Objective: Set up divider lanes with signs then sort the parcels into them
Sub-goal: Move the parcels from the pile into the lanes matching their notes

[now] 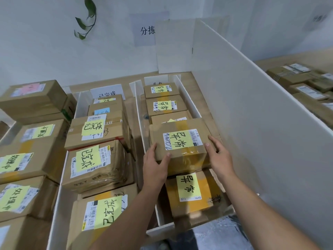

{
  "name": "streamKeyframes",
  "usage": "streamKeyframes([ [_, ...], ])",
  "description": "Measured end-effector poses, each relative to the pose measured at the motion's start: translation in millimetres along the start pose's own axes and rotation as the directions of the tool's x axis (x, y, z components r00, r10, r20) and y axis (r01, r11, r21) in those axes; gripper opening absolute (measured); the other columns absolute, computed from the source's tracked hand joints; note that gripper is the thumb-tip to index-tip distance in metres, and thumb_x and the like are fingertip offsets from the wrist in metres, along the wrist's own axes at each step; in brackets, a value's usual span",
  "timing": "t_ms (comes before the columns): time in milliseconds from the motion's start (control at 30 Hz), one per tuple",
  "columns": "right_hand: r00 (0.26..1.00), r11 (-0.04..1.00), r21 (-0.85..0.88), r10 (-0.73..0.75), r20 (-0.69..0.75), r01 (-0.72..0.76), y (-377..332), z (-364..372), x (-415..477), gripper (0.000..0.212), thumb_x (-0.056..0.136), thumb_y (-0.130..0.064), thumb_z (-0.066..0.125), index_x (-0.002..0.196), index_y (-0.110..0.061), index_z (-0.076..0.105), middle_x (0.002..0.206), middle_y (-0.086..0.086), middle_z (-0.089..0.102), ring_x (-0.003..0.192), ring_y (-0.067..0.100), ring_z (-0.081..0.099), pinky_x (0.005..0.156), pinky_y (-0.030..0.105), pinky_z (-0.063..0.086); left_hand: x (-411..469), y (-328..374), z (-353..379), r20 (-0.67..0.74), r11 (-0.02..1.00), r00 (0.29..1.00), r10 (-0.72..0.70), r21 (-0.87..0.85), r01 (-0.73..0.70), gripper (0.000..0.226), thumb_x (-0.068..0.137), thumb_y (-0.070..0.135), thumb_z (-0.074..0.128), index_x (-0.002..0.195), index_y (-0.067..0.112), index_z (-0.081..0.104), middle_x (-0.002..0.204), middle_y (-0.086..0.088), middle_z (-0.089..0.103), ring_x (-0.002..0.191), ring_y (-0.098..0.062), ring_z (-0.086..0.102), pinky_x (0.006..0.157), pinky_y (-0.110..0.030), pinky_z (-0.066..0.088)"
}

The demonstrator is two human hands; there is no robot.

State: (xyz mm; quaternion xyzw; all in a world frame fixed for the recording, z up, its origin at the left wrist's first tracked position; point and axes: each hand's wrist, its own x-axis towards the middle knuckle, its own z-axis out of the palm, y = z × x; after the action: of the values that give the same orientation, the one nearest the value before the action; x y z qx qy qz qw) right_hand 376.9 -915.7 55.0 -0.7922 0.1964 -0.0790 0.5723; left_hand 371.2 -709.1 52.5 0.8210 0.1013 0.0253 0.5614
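Observation:
A cardboard parcel [180,141] with a yellow note sits on top of other parcels in the right lane. My left hand [155,165] grips its near left corner, thumb on top. My right hand [219,156] holds its near right corner. Low white dividers [140,123] separate the lanes. The right lane holds several yellow-noted parcels, one [192,192] just below the held one. The middle lane holds several parcels [97,163] with a different yellow note. A white sign [106,93] stands at the back of the middle lane, another [155,81] behind the right lane.
A left lane holds more yellow-noted parcels [23,159], with a stacked box [34,100] behind. A tall white board [252,114] walls the right side; several parcels [304,85] lie beyond it. A paper notice [144,30] hangs on the back wall.

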Motion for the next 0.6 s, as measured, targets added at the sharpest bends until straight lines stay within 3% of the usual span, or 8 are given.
streamKeyframes([
  [233, 0.997, 0.989, -0.133, -0.071, -0.023, 0.068, -19.7, -3.3, -17.1, 0.045, 0.101, -0.046, 0.051, 0.145, -0.035, 0.049, 0.163, -0.004, 0.027, 0.150, 0.022, 0.025, 0.117, 0.043, 0.029, -16.9, 13.2, -13.5, -0.076, 0.998, 0.995, 0.066, -0.009, -0.067, 0.065, 0.094, 0.042, 0.066, 0.151, 0.033, 0.037, 0.153, 0.004, 0.040, 0.139, -0.013, 0.038, 0.114, -0.046, 0.039],
  [400, 0.941, 0.930, -0.163, -0.337, -0.018, 0.330, -44.5, 4.3, -45.0, 0.042, 0.102, -0.040, 0.052, 0.143, -0.034, 0.051, 0.160, -0.004, 0.034, 0.146, 0.018, 0.032, 0.105, 0.030, 0.032, -44.6, 22.0, -42.6, -0.197, 0.988, 0.969, 0.149, -0.015, -0.155, 0.060, 0.087, 0.057, 0.061, 0.142, 0.052, 0.036, 0.154, 0.010, 0.040, 0.142, -0.013, 0.038, 0.111, -0.054, 0.041],
  [533, 0.903, 0.902, -0.072, -0.419, 0.095, 0.426, -66.0, 36.8, -69.4, 0.039, 0.102, -0.038, 0.053, 0.140, -0.036, 0.053, 0.153, -0.006, 0.044, 0.138, 0.011, 0.041, 0.106, 0.035, 0.040, -72.6, 23.1, -81.1, -0.299, 0.977, 0.931, 0.208, 0.026, -0.210, 0.056, 0.095, 0.036, 0.065, 0.146, 0.039, 0.042, 0.152, 0.006, 0.043, 0.140, -0.012, 0.039, 0.114, -0.048, 0.040],
  [600, 0.876, 0.887, -0.028, -0.449, 0.176, 0.461, -78.4, 59.8, -86.8, 0.038, 0.102, -0.038, 0.051, 0.140, -0.035, 0.053, 0.148, -0.014, 0.045, 0.130, -0.001, 0.037, 0.103, 0.024, 0.036, -89.0, 20.5, -106.7, -0.380, 0.971, 0.894, 0.237, 0.055, -0.234, 0.056, 0.095, 0.035, 0.064, 0.147, 0.029, 0.045, 0.153, 0.005, 0.043, 0.140, -0.007, 0.037, 0.116, -0.040, 0.036],
])
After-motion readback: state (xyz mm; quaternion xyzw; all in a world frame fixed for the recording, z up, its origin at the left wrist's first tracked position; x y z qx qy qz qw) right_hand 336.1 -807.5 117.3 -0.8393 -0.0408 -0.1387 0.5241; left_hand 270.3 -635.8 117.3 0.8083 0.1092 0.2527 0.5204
